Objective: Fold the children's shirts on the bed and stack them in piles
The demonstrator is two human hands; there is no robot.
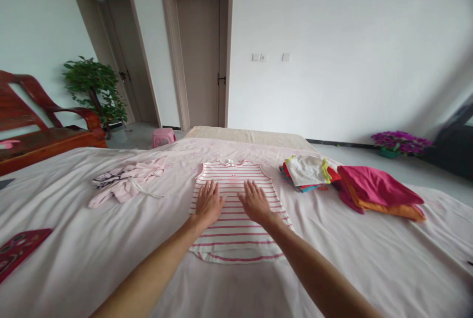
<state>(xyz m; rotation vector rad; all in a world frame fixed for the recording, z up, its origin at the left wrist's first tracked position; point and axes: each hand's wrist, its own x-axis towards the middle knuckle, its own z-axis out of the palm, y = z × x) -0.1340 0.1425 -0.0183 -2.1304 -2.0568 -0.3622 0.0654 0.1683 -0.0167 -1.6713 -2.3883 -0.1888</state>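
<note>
A white sleeveless top with red stripes (236, 234) lies spread flat on the pale pink sheet (236, 293), its neckline pointing away from me. My left hand (209, 203) rests palm down on the left part of the top, fingers stretched out. On the right part my right hand (255, 202) lies flat in the same way, thumb pointing inward. Neither hand grips the cloth. Between the two hands a strip of striped fabric shows.
Crumpled pink clothing (129, 180) lies to the left. On the right are a folded pile with a white garment on top (307, 170) and a stack of magenta and orange cloth (380, 187). A red patterned object (22, 249) sits at the left edge.
</note>
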